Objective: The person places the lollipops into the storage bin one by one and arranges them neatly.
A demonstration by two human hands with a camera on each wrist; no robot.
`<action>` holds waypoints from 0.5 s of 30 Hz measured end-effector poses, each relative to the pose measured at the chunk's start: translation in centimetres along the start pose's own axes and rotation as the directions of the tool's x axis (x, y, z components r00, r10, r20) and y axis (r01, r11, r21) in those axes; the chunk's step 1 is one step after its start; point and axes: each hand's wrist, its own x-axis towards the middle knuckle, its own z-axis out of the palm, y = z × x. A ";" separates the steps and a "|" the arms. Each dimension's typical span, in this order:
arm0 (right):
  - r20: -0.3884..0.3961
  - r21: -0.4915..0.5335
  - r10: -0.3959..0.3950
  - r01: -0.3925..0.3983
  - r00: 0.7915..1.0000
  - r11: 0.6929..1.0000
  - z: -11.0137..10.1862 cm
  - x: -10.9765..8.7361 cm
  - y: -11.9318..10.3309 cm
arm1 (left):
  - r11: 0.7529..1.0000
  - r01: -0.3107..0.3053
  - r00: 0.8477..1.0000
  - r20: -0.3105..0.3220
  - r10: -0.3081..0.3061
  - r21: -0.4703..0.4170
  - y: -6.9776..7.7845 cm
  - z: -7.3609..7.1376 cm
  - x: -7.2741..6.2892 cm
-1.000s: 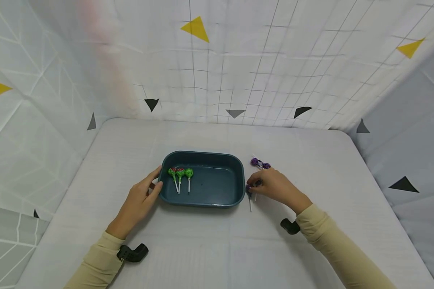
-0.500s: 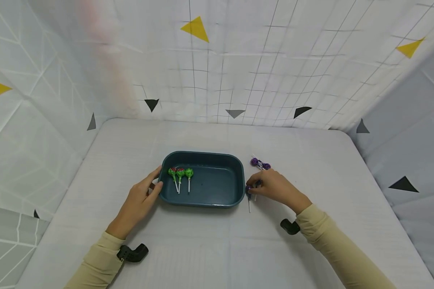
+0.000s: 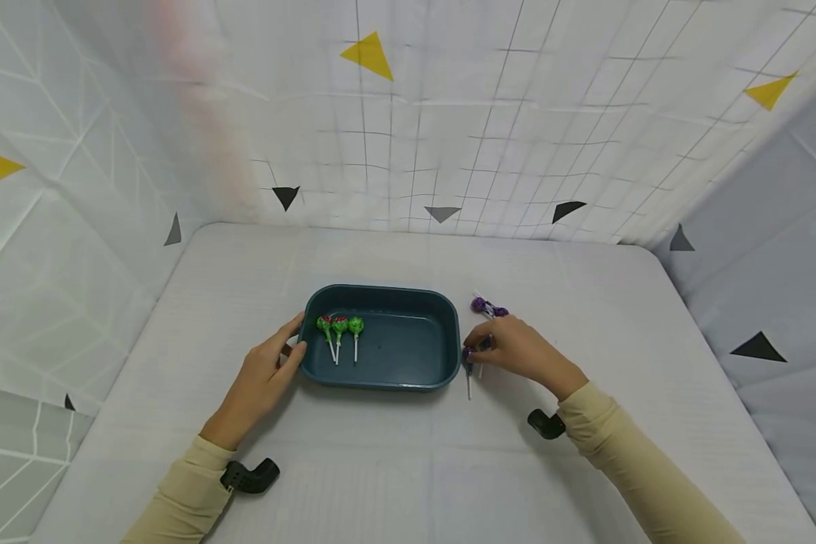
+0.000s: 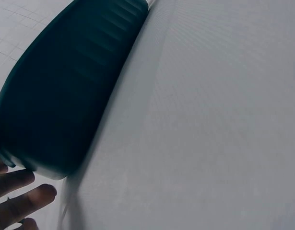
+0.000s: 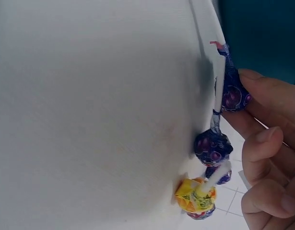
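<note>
A dark teal rectangular tray [image 3: 408, 347] lies on the table, holding three green-wrapped lollipops [image 3: 356, 326] at its left end. My left hand [image 3: 261, 378] touches the tray's left end with its fingers extended; in the left wrist view, fingertips [image 4: 41, 194] show beside the outer wall. Just outside the tray's right side, my right hand [image 3: 520, 351] pinches a purple-wrapped lollipop [image 5: 233, 93] between thumb and finger, its white stick toward me. Another purple lollipop [image 5: 213, 147] lies close to that hand, partly hidden by it in the head view.
Beyond the right hand lie more purple lollipops [image 3: 478, 304]. A yellow-wrapped lollipop [image 5: 195, 196] shows among them in the right wrist view. Patterned white sheets [image 3: 442, 136] hang behind and beside the white table [image 3: 381, 468].
The stick of the pinched lollipop has swung slightly to the left. Both hands and the tray otherwise stay in place.
</note>
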 end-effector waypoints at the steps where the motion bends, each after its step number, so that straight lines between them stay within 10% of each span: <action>1: -0.002 -0.002 0.001 -0.001 1.000 1.000 -0.1 0.0 -0.1 | 1.000 0.000 1.000 -0.001 0.000 -0.001 0.0 0.0 0.0; 15: 0.010 0.039 0.101 -0.101 0.995 0.994 -2.3 -0.2 -0.5 | 1.000 0.010 1.000 0.005 -0.010 -0.009 0.0 0.0 0.1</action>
